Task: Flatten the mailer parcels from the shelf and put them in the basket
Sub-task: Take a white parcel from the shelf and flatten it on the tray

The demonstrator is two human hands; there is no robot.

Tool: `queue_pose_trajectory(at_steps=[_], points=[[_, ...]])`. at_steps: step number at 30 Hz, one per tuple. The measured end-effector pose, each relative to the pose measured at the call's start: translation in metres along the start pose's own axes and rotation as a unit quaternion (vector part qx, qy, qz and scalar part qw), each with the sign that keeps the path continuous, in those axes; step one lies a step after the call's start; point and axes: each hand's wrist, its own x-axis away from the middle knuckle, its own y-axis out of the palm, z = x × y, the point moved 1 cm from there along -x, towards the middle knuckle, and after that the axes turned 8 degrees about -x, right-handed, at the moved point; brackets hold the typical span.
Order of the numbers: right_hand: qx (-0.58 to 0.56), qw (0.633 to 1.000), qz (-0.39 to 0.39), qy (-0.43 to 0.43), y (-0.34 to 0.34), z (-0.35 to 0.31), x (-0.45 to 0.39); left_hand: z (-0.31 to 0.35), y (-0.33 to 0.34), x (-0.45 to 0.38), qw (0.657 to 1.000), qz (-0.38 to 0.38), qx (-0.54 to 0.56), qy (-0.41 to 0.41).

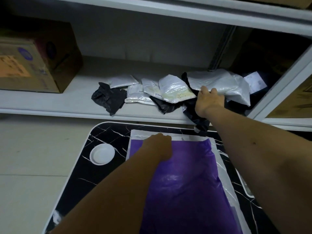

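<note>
A: Where's each hand?

B: Right hand [208, 100] is stretched out to the shelf [70, 100], fingers curled over the near edge of a large silver mailer [219, 81], gripping it. Left hand [159, 146] lies knuckles-up on a purple mailer [182, 183] on the table [108, 132]; fingers bend down at its far edge, can't tell if they pinch or just press.

A: What's around the right hand?

B: Just left of it, a silver parcel with a yellowed label [173, 89]; further left, two more small silver ones, approx. overlapping. Crumpled black bags sit among them, incl. one [108, 97] at the far left of the pile and one [197, 114] under the wrist, drooping over the shelf edge.

A: And by the left hand?

B: Beneath the purple mailer, a white mailer [226, 174] shows at its far and right edges. Left of the hand, a round white dish [102, 154] set in the black marble-look table. Cardboard box [33, 61] far left on the shelf.
</note>
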Motion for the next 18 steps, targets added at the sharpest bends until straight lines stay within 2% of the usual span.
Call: queue_pose_trajectory(at_steps=[8,14,18], points=[[-0.173,0.978,0.117,0.027,-0.024,0.028,0.002,0.008,-0.006,0.01,1.0,-0.002,-0.013,-0.006],[-0.202,0.963,0.178,0.029,-0.067,0.043,0.027,0.034,-0.012,0.03,0.999,0.03,-0.016,0.027],[-0.22,0.946,0.237,-0.026,-0.103,0.052,0.05,0.046,-0.024,0.049,0.996,0.065,0.032,0.043]])
